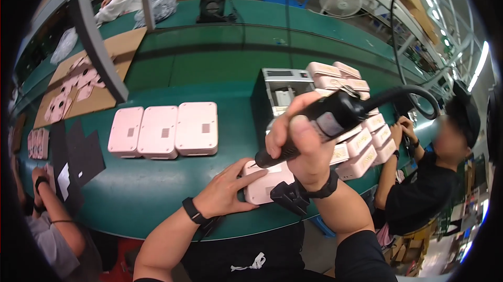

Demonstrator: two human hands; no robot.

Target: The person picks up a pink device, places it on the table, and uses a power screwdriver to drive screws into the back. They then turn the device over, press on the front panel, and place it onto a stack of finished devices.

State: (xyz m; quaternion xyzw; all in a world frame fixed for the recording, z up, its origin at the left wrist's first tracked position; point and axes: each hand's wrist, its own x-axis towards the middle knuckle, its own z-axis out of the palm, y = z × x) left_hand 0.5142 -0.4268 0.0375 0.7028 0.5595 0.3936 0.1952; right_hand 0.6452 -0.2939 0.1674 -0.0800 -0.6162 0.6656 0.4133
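A black corded electric screwdriver [335, 114] is gripped in my right hand [309, 151], tilted with its tip down at the upper left corner of a pink plastic case [264, 190]. That case lies on the green table near its front edge. My left hand [225, 190] steadies it, thumb at the near side and fingers over the left corner. Right hand and tool hide part of the case. Left of it, three pink cases [161, 131] with small vent grilles lie side by side.
A grey open-fronted device [287, 80] stands behind my right hand, beside stacked pink cases [361, 151]. Cardboard [123, 54] with pink pieces lies at the left, near a metal post [94, 35]. Co-workers sit on both sides; the screwdriver's cable [406, 90] arches right.
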